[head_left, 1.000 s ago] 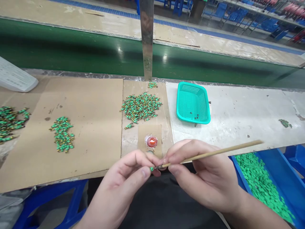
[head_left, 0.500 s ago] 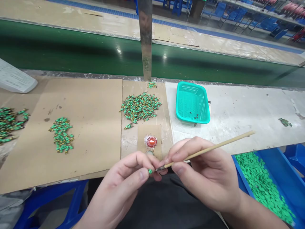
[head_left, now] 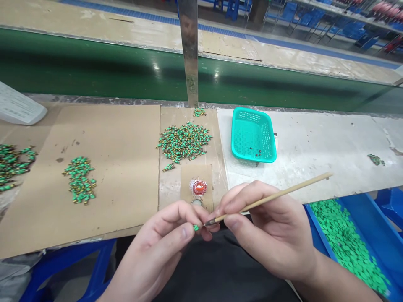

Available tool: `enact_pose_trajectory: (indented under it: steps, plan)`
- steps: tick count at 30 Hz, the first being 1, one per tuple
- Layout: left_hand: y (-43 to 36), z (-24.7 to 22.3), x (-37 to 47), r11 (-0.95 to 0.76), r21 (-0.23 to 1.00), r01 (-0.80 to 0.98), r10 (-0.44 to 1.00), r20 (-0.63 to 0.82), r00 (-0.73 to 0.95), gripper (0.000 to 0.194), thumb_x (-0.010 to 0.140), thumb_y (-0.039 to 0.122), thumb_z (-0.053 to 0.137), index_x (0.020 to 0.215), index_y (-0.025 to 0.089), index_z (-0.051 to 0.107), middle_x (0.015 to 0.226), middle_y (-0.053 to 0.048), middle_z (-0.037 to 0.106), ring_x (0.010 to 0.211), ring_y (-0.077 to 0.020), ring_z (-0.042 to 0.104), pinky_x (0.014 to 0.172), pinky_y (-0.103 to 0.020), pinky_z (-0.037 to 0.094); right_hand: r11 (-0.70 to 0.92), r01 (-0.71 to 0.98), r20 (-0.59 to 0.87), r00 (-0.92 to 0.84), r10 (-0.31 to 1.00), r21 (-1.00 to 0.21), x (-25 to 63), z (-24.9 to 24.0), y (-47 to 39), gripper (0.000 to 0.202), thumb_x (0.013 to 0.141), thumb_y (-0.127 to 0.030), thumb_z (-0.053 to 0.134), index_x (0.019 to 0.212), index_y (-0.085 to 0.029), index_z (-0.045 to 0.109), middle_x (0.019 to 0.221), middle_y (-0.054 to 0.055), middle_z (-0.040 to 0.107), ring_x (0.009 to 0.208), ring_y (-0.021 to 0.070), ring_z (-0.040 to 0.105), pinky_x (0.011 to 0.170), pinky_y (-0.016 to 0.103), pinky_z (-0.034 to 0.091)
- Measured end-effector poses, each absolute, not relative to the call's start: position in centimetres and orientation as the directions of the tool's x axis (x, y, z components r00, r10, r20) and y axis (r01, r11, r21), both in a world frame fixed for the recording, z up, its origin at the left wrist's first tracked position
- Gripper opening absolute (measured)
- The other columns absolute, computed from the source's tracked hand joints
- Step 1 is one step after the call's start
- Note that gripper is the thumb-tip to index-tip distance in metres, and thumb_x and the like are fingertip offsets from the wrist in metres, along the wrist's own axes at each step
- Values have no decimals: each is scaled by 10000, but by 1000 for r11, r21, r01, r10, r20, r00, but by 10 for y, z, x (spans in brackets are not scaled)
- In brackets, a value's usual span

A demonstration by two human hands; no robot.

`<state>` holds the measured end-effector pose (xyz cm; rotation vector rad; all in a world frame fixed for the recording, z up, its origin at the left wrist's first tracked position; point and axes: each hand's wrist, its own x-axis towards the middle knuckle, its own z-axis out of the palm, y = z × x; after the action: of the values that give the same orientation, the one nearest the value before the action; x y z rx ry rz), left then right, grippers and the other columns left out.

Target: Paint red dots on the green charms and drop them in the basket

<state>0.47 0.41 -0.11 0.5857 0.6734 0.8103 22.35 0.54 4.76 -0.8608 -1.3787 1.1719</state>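
Note:
Between thumb and forefinger, my left hand pinches a tiny green piece, too small to make out fully. My right hand grips a thin paintbrush with a pale wooden handle, slanting up to the right. The brush's dark tip is close beside the green piece; whether they touch I cannot tell. Just beyond my hands, a small round container of red paint sits on a cardboard piece. Farther back lies a heap of small green and gold-dark pieces.
A teal perforated basket holds a few dark bits. Smaller piles of green pieces lie on the left cardboard, including one pile. A blue bin at lower right contains many flat green pieces. A metal post stands behind the heap.
Both hands keep nearly the same pose, with the green piece and brush still held. The view has shifted slightly; otherwise the piles and basket stay put.

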Motion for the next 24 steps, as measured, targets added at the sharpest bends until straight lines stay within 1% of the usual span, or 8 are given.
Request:
enact_pose_trajectory:
  steps: [11,15,17,19,20,21,23,24]
  plan:
    - [4,1,6,549,701,-456,811,-314,493,174,1008,425,913,933,268,903,1012,-33,832,930,-184,772,905,-227,650,228,-120,246,-159,956,-966,223,47,6,252,1033,-4,760,1135,-232,796,976,7,822,844,138,837,803,269,707]
    - [4,-1,4,561,696,-448,804,-330,495,185,1010,437,915,933,269,903,1011,-34,833,927,-182,768,902,-226,646,165,-205,199,-159,967,-965,223,46,4,260,1052,-20,756,1156,-249,824,987,13,813,847,153,835,790,295,719]
    - [5,-4,3,558,700,-447,804,-321,500,194,1019,449,908,942,271,901,1005,-45,837,936,-192,767,916,-247,649,152,-252,192,-143,971,-956,225,46,4,260,1060,-38,773,1172,-262,843,1048,28,829,907,176,845,838,339,735]
    - [7,-8,2,541,716,-441,813,-312,491,185,1020,463,909,962,288,907,963,-48,837,914,-198,764,902,-267,653,196,-240,220,-78,972,-951,228,45,6,222,1039,-68,837,1143,-263,865,1054,35,836,968,191,840,889,353,726]
    - [7,-10,2,521,732,-440,828,-305,471,182,1011,470,919,958,296,911,926,-46,831,882,-195,759,874,-267,652,228,-220,241,-34,970,-948,231,46,7,192,1032,-93,867,1123,-262,872,1008,29,830,944,183,830,863,332,715]
    - [7,-13,1,496,751,-436,845,-301,442,180,991,471,940,939,301,915,890,-42,822,841,-189,750,843,-266,649,257,-205,261,4,965,-945,235,46,10,161,1038,-123,882,1117,-262,876,937,16,815,875,167,814,796,301,698]
    - [7,-20,0,433,790,-434,889,-295,350,216,917,489,1002,873,296,916,816,-30,788,746,-173,719,764,-259,629,304,-198,298,60,953,-932,247,46,17,114,1086,-177,851,1148,-271,871,807,-15,781,695,130,756,650,252,649]
    - [6,-24,-1,411,805,-428,906,-307,292,254,870,507,1034,836,288,911,778,-25,763,713,-171,700,731,-262,615,329,-197,320,79,944,-923,254,46,22,112,1111,-189,821,1168,-275,865,773,-25,780,642,121,740,617,243,640]
